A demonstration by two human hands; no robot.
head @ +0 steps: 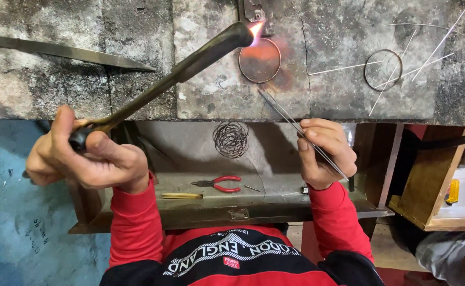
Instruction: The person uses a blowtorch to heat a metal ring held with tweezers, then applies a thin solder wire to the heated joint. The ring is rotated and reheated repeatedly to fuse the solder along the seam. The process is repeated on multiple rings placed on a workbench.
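Orange flame is licking from a torch [190, 66], gripped in the clenched left hand [84, 156], onto a thin wire ring [259, 60] lying on the scorched stone slab [137, 53]. The right hand [325, 153] is pinching long tweezers [296, 124], pointing toward the ring. Light, easily bent and likely hot, the ring looks best gripped by tweezers at its rim.

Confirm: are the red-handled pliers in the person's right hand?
No: the red-handled pliers lie in the tray; the right hand holds thin tweezers.

1 head camera, looking steeply down, close over stone bench [137, 79] and tray [190, 212].
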